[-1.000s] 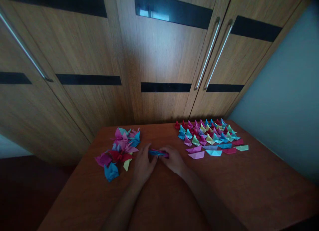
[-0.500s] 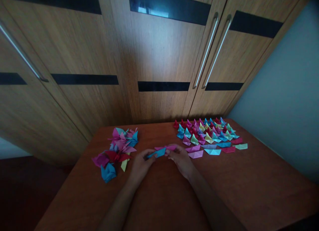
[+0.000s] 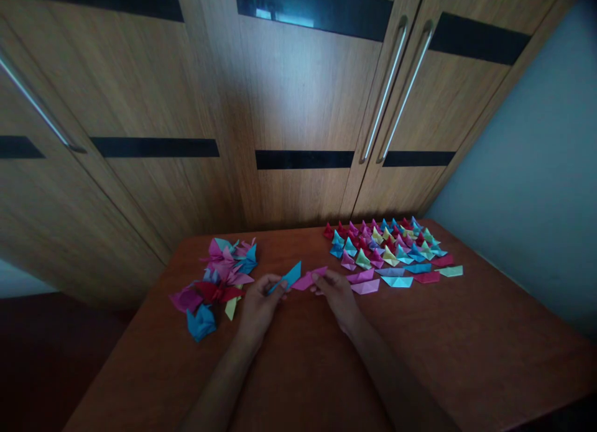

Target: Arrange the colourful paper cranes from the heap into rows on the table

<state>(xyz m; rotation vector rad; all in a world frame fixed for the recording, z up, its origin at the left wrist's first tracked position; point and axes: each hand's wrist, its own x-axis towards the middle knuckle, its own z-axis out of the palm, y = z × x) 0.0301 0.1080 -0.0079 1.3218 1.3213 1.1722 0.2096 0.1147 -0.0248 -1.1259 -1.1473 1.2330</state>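
Between thumb and fingers, my left hand [image 3: 262, 300] pinches a blue folded paper piece [image 3: 291, 276], its pointed end tilted up to the right. My right hand [image 3: 339, 297] grips a magenta folded paper piece [image 3: 305, 281] by its right end. The two pieces sit side by side over the middle of the table, their near ends almost meeting; whether they touch I cannot tell. Just right of my right hand, flat folded strips [image 3: 366, 287] in pink, blue, red and green lie in short rows.
Rows of small folded paper boats [image 3: 390, 257] stand at the table's back right. A loose pile of colourful folded paper [image 3: 222, 271] lies at the left, with a blue piece [image 3: 201, 322] in front. Behind the brown table [image 3: 298, 370] rises a wooden wardrobe [image 3: 298, 96].
The blue and magenta pieces, overlapping before, have moved apart sideways. My left hand has shifted slightly left, and the blue piece now points more upward.
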